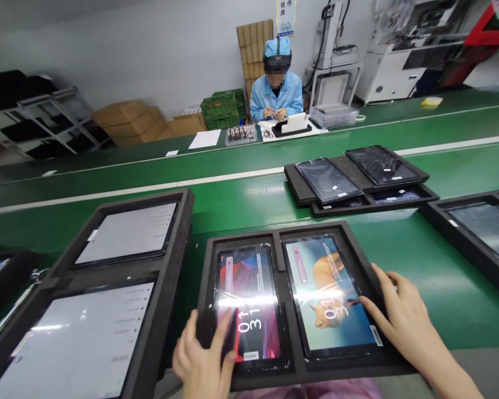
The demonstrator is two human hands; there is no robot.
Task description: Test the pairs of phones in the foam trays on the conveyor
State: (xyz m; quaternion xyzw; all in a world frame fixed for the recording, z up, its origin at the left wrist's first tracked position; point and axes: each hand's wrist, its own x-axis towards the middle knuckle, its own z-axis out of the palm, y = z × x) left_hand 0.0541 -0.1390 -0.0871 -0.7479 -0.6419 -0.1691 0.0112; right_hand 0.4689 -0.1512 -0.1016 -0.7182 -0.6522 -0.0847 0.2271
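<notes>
Directly in front of me is a black foam tray (249,382) with two lit tablets lying in its compartments. The left tablet (270,327) has a red and blue lock screen; the right tablet (316,343) displays a fox picture. My left hand (205,354) rests on the tray's left edge, fingers spread, a fingertip at the left tablet's screen. At the opposite side, my right hand (403,318) has its fingers apart, one reaching the right tablet's screen edge and others over the tray rim. Neither hand lifts anything.
Left of me, another foam tray (172,288) carries two tablets with white screens. Beyond, stacked trays (297,185) hold dark tablets, and one more tray (453,244) lies right. Across the green conveyor (233,205), a person in blue (289,94) sits handling small parts.
</notes>
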